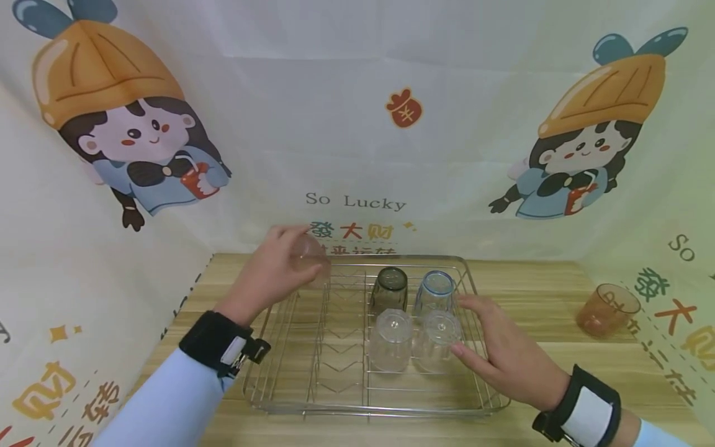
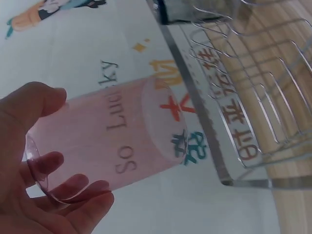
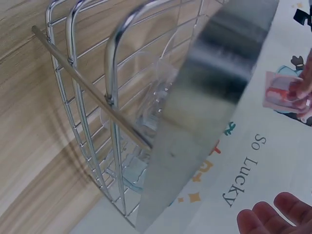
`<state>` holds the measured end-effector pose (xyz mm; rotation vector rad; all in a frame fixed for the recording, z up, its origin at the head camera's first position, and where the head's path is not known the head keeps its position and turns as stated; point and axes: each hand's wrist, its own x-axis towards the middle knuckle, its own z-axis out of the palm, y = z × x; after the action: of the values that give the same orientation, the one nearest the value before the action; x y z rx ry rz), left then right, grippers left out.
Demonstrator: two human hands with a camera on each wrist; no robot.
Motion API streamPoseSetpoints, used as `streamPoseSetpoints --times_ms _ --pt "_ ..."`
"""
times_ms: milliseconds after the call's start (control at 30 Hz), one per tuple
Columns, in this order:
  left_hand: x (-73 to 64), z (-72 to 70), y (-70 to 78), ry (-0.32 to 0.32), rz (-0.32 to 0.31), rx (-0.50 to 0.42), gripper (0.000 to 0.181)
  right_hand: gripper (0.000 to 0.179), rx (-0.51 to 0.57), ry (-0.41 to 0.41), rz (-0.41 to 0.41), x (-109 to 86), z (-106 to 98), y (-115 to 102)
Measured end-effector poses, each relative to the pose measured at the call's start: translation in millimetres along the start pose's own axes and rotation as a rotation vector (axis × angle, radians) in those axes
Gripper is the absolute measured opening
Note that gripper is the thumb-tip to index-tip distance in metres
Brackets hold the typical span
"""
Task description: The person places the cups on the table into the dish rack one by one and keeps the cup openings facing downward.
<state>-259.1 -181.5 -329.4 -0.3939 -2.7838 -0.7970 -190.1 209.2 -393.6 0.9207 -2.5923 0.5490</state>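
Observation:
My left hand (image 1: pixel 276 264) grips a clear pinkish glass (image 2: pixel 105 139) by its rim end, thumb on one side and fingers on the other, above the back left of a wire dish rack (image 1: pixel 335 410). In the rack's right half several glasses stand upside down: a dark grey glass (image 1: pixel 390 288), a blue-rimmed glass (image 1: pixel 436 292) and two clear glasses, the left clear glass (image 1: pixel 391 341) and the right clear glass (image 1: pixel 438 341). Beside these, at the rack's right side, my right hand (image 1: pixel 511 357) has its fingers and thumb spread and holds nothing; whether it touches a glass I cannot tell.
An orange-tinted glass (image 1: pixel 606 313) stands on the wooden table (image 1: pixel 536 292) at the far right, near the printed cloth (image 1: pixel 357 155) that forms the back and side walls. The rack's left half shows bare wire dividers (image 1: pixel 341 347).

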Motion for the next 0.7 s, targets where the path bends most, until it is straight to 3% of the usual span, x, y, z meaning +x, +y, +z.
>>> streamPoseSetpoints --times_ms 300,700 --pt "11.1 16.1 -31.5 -0.065 -0.054 0.029 0.076 0.065 -0.002 -0.007 0.038 -6.1 0.1 3.4" --pt "26.4 38.3 -52.3 -0.192 -0.102 0.066 0.071 0.062 0.001 0.018 0.015 -16.9 3.3 11.4"
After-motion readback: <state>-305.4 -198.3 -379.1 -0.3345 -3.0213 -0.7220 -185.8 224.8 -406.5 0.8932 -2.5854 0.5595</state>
